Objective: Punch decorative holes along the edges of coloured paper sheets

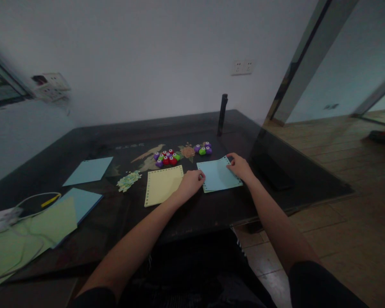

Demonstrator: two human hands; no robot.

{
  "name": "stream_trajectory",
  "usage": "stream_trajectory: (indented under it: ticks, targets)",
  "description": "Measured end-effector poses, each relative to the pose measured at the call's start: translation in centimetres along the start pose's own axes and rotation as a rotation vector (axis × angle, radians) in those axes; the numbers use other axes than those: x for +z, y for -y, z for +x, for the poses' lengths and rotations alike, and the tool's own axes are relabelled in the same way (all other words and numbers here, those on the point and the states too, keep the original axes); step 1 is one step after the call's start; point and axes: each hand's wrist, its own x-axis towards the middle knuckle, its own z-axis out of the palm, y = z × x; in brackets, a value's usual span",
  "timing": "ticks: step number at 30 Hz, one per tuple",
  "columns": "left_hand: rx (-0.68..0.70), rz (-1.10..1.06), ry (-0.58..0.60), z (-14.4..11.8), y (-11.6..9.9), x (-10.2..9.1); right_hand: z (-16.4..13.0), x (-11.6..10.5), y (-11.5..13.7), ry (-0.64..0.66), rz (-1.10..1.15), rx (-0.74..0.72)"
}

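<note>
The left hand [191,182] rests with fingers curled on the near-left edge of a blue punched sheet [218,174] on the dark table [211,128], while the right hand [241,167] pinches that sheet's far-right corner. Just left of the left hand lies a yellow punched sheet [163,185]. Beyond both hands sit 2 clusters of small coloured punches [167,158]. Paper scraps [128,180] lie further left.

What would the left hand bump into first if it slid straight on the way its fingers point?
The left hand points right, at the blue sheet whose near corner it already touches. Farther along lies the right hand at the far corner. Depth is hard to judge.
</note>
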Motion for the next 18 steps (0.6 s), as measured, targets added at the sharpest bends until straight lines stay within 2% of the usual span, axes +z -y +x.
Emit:
stream_trajectory:
  ticks: [12, 18]
  targets:
    - [0.039, 0.099, 0.025, -0.2, -0.3, 0.1, -0.6, -0.2, 0.6, 0.0, -0.148, -0.026]
    - [0.063, 0.113, 0.019, -0.4, -0.8, -0.5, -0.8, -0.6, 1.1, -0.025, -0.109, -0.02]
